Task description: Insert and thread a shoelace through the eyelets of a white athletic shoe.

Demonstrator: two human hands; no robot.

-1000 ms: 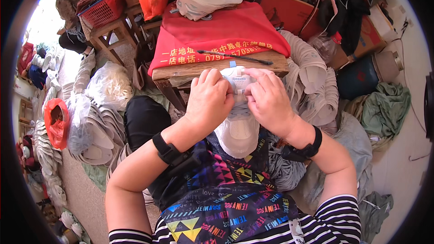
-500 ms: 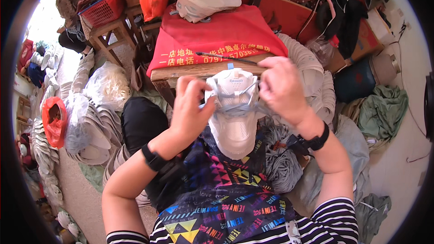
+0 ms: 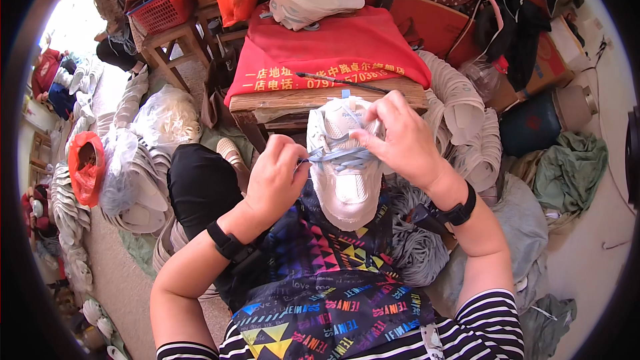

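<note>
A white shoe upper is in front of me, toe toward my body, its tongue end near a wooden stool. Grey-blue shoelace crosses its opening in several strands. At the upper's left edge my left hand is closed, thumb and fingers pinched on a length of lace. My right hand is bent over the right side, with its thumb reaching across the opening and its fingertips closed at the lace. What exactly lies under those fingers is partly hidden.
A red cloth covers the wooden stool; another upper and a thin dark tool lie on it. Grey laces are heaped by my right knee. Stacked uppers stand right, bagged ones left.
My left fingers have come together at the lace beside the upper. My right hand has moved left onto the opening. The scene has shifted slightly rightward in view.
</note>
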